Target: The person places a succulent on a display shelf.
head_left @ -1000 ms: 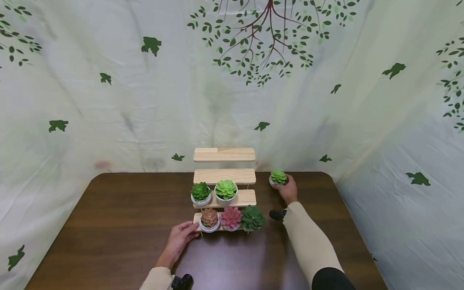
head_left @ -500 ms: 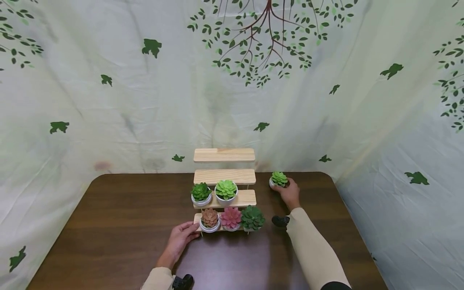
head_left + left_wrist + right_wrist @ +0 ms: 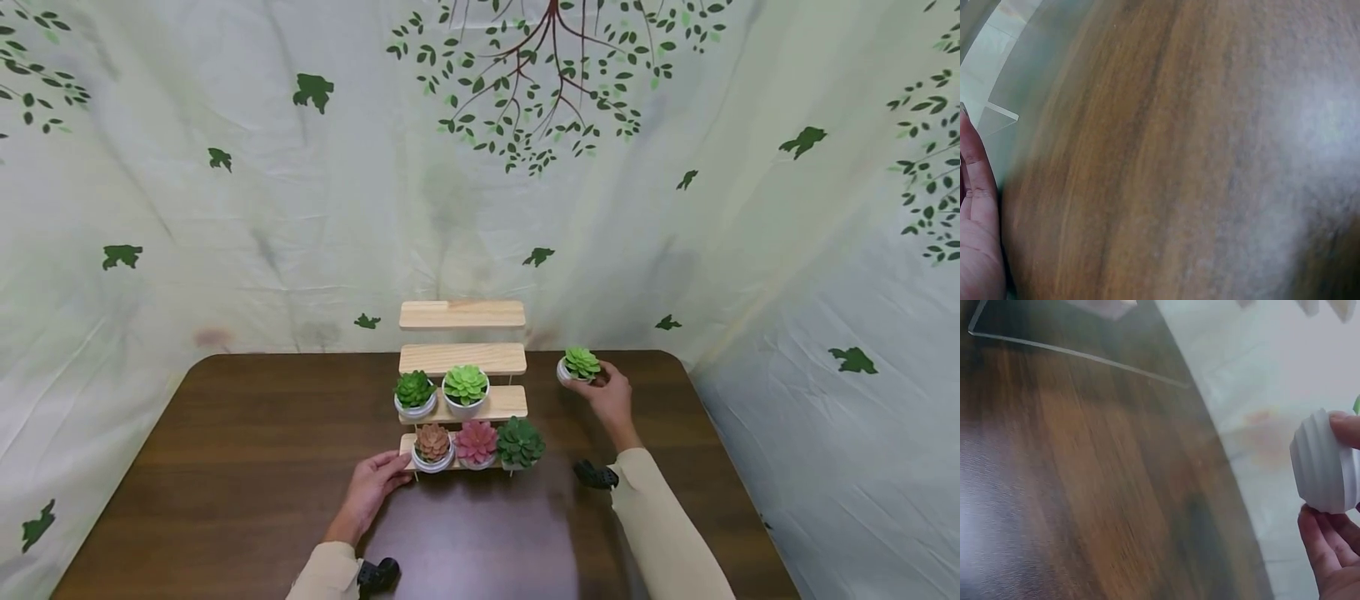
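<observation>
My right hand (image 3: 611, 396) pinches a small potted light-green succulent (image 3: 581, 362) to the right of a tiered wooden plant stand (image 3: 462, 358). Its ribbed white pot (image 3: 1322, 465) sits between thumb and fingertips in the right wrist view. With thumb and fingers, my left hand (image 3: 372, 485) grips the left end of the stand's lowest shelf. A brown succulent (image 3: 432, 444), a pink one (image 3: 477, 442) and a dark green one (image 3: 521, 442) line that shelf. One tier up stand a green succulent (image 3: 414, 390) and a light-green one (image 3: 465, 385), left and middle.
The top shelf (image 3: 461, 315) and the one below it bear no pots. A dark wooden table (image 3: 247, 467) carries the stand near its back edge. Behind hangs a pale cloth (image 3: 322, 208) printed with leaves.
My right hand and forearm have shifted slightly right, and the held succulent has tilted a little. My left hand stays on the shelf end.
</observation>
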A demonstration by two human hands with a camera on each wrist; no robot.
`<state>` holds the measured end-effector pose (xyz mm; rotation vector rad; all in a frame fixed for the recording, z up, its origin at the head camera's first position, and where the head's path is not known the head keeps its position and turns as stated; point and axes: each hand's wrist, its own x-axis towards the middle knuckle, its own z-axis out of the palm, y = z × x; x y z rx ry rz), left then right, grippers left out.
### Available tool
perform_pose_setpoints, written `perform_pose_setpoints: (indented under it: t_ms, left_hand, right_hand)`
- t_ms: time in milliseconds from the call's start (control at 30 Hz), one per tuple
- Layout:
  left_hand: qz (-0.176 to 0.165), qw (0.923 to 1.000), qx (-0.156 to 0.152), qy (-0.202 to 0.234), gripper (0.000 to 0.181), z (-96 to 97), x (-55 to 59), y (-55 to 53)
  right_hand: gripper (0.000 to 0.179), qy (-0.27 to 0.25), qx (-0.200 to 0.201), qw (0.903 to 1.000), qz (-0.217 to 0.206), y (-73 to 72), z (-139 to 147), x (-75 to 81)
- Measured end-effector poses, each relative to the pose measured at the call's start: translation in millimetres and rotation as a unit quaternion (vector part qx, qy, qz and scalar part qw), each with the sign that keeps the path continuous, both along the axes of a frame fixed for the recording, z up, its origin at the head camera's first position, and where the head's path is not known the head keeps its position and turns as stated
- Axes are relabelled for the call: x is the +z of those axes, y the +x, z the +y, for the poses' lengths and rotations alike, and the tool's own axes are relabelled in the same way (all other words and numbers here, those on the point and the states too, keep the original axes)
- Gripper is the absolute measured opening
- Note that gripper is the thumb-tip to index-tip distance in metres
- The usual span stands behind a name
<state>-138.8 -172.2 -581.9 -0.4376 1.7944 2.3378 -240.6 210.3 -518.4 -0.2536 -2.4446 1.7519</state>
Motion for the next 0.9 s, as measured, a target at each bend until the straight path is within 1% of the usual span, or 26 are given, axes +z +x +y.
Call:
perform_pose_setpoints:
  t_ms: [233, 400, 500, 633, 767, 900]
  left_hand:
    - [0.000, 1.0000, -0.002, 0.004, 0.010, -0.4, -1.2, 1.4]
    - [-0.002, 1.0000, -0.001, 0.009, 0.009, -0.2, -0.2, 0.0]
    - [-0.004, 0.9999, 0.001, 0.017, 0.007, -0.6, -0.2, -2.3]
    - [-0.011, 0.9998, -0.003, 0.016, 0.009, -1.1, -0.3, -3.2]
    - [-0.014, 0.9998, -0.004, 0.015, 0.008, -1.6, -0.7, -2.8]
    - [-0.007, 0.9998, -0.003, 0.018, 0.007, -1.9, -1.1, -1.7]
  right_hand:
    - [0.062, -0.029, 0.029, 0.9990, 0.017, 15.7, -8.6, 13.6]
    - [0.063, -0.036, 0.062, 0.9970, 0.031, 23.9, -17.4, 21.2]
    - [0.065, -0.049, 0.083, 0.9949, 0.032, 25.8, -23.8, 25.3]
    - [0.066, -0.051, 0.107, 0.9924, 0.031, 28.3, -32.5, 29.3]
    - [0.065, -0.038, 0.125, 0.9907, 0.038, 30.2, -41.3, 30.5]
    - [0.064, -0.036, 0.150, 0.9871, 0.041, 30.9, -48.8, 31.0]
